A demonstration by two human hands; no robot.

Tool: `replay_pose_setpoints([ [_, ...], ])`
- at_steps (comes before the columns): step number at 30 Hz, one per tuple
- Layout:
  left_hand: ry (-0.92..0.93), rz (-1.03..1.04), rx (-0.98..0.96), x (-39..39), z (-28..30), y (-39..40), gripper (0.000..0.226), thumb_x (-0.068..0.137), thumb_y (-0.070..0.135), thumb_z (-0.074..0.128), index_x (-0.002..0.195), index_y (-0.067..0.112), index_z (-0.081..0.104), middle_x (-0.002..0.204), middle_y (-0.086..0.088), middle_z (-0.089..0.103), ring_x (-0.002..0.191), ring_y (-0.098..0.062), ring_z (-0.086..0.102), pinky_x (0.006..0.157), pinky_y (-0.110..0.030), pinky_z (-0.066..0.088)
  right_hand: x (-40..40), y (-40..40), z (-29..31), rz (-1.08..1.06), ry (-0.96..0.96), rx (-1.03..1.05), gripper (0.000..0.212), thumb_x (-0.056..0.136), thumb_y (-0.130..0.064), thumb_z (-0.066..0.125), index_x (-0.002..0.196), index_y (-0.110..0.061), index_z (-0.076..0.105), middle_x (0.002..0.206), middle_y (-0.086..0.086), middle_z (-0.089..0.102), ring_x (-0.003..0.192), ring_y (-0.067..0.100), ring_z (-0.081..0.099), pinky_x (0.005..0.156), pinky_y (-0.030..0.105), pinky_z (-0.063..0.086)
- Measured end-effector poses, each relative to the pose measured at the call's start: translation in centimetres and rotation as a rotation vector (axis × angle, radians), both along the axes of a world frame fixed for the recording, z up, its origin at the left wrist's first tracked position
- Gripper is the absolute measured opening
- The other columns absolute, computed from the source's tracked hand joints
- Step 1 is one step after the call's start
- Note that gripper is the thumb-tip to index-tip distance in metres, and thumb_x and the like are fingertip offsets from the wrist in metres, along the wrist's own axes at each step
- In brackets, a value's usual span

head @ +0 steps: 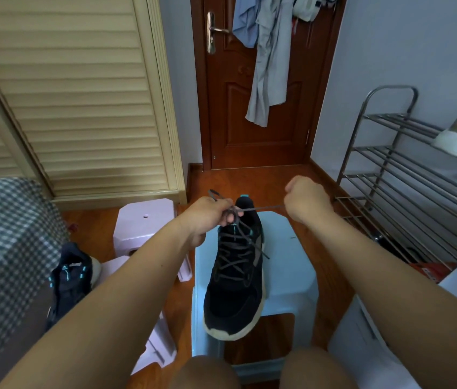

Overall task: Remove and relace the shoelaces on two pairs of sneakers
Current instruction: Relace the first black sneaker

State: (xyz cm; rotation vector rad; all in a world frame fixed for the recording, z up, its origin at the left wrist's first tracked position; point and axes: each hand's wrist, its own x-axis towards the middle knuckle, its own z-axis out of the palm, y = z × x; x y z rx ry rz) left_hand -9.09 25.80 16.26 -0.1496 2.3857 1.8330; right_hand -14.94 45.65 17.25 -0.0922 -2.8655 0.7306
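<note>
A black sneaker [235,279] with a cream sole stands on a pale blue stool [289,279], toe towards me, laced with a dark grey shoelace [263,208]. My left hand [210,217] grips the lace at the shoe's top, a loop sticking out behind its fingers. My right hand [307,200] is closed in a fist, holding the other lace end stretched taut to the right. A second black sneaker [71,279] with teal accents lies at the left on a pink stool.
Pink stools [146,220] stand left of the blue one. A checked bedcover [5,248] fills the left edge. A metal shoe rack [406,175] stands at the right, a wooden door [261,108] with hanging clothes ahead. My knees are at the bottom.
</note>
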Motion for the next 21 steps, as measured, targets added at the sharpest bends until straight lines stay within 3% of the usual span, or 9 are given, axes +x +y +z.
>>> replay_pose_setpoints([
  [3, -0.009, -0.053, 0.049, 0.1, 0.3, -0.2, 0.020, 0.102, 0.022, 0.060, 0.099, 0.010, 0.076, 0.071, 0.003, 0.066, 0.059, 0.000, 0.055, 0.063, -0.014, 0.041, 0.3, -0.6, 0.9, 0.207, -0.232, 0.057, 0.030, 0.092, -0.002, 0.061, 0.107, -0.025, 0.074, 0.105, -0.005, 0.068, 0.099, 0.021, 0.064, 0.086, 0.033, 0.052],
  [6, -0.007, -0.095, 0.026, 0.4, 0.8, -0.3, 0.007, 0.087, 0.007, 0.074, 0.089, 0.014, 0.077, 0.077, 0.002, 0.069, 0.071, -0.007, 0.054, 0.066, -0.019, 0.040, 2.2, -2.7, 0.1, 0.565, -0.351, -0.239, 0.022, 0.091, -0.006, 0.067, 0.094, -0.026, 0.077, 0.073, -0.017, 0.065, 0.074, 0.005, 0.059, 0.072, 0.023, 0.044],
  [7, 0.002, -0.103, 0.004, 0.5, 0.9, -0.3, 0.012, 0.084, 0.002, 0.075, 0.085, 0.014, 0.076, 0.077, 0.002, 0.068, 0.072, -0.007, 0.054, 0.064, -0.017, 0.040, 2.5, -3.1, -0.6, 0.596, -0.319, -0.268, 0.017, 0.090, -0.008, 0.068, 0.087, -0.022, 0.077, 0.068, -0.014, 0.065, 0.069, 0.006, 0.056, 0.070, 0.026, 0.045],
  [9, 0.015, -0.092, -0.039, 0.6, 0.9, -0.3, 0.018, 0.081, -0.004, 0.076, 0.081, 0.014, 0.073, 0.078, 0.001, 0.067, 0.072, -0.007, 0.056, 0.056, -0.011, 0.041, 2.3, -3.4, -2.0, 0.575, -0.226, -0.268, 0.011, 0.091, -0.013, 0.069, 0.085, -0.019, 0.077, 0.075, -0.005, 0.072, 0.076, 0.011, 0.062, 0.077, 0.036, 0.051],
  [12, 0.082, -0.008, -0.116, 0.3, 0.4, 0.0, 0.020, 0.079, -0.004, 0.077, 0.078, 0.016, 0.071, 0.073, 0.002, 0.065, 0.069, -0.011, 0.056, 0.051, -0.014, 0.043, 2.1, -3.5, -2.5, 0.534, -0.181, -0.311, 0.009, 0.092, -0.017, 0.070, 0.093, -0.019, 0.078, 0.086, -0.004, 0.076, 0.089, 0.014, 0.068, 0.082, 0.029, 0.051],
  [14, 0.254, 0.117, -0.300, -0.1, -0.7, 0.8, 0.023, 0.080, -0.002, 0.073, 0.077, 0.019, 0.063, 0.074, 0.006, 0.063, 0.070, -0.014, 0.058, 0.056, -0.021, 0.047, 2.1, -3.6, -2.3, 0.523, -0.224, -0.336, 0.008, 0.090, -0.017, 0.071, 0.090, -0.020, 0.078, 0.087, 0.001, 0.076, 0.087, 0.016, 0.068, 0.082, 0.032, 0.052],
  [17, 0.574, 0.250, -0.646, 0.1, -2.8, 1.8, 0.023, 0.086, 0.009, 0.067, 0.084, 0.024, 0.050, 0.084, 0.005, 0.060, 0.077, -0.020, 0.058, 0.064, -0.036, 0.049, 2.1, -3.3, -2.2, 0.570, -0.286, -0.382, 0.028, 0.095, -0.006, 0.056, 0.074, -0.017, 0.071, 0.079, 0.009, 0.070, 0.082, 0.022, 0.065, 0.078, 0.035, 0.055],
  [20, 0.666, 0.255, -0.823, 0.3, -4.2, 1.0, 0.021, 0.097, 0.030, 0.062, 0.086, 0.022, 0.046, 0.079, 0.000, 0.061, 0.073, -0.028, 0.060, 0.062, -0.041, 0.051, 1.5, -2.3, -1.9, 0.586, -0.348, -0.588, 0.023, 0.102, -0.011, 0.054, 0.111, -0.027, 0.067, 0.089, 0.006, 0.073, 0.086, 0.019, 0.069, 0.072, 0.026, 0.055],
  [21, 0.645, 0.237, -0.940, 0.3, -4.2, 0.8, 0.021, 0.100, 0.037, 0.057, 0.088, 0.021, 0.050, 0.079, -0.003, 0.063, 0.074, -0.032, 0.061, 0.063, -0.042, 0.052, 1.3, -2.2, -1.9, 0.618, -0.340, -0.584, 0.024, 0.102, -0.014, 0.058, 0.115, -0.031, 0.067, 0.088, 0.002, 0.074, 0.084, 0.015, 0.070, 0.072, 0.025, 0.053],
])
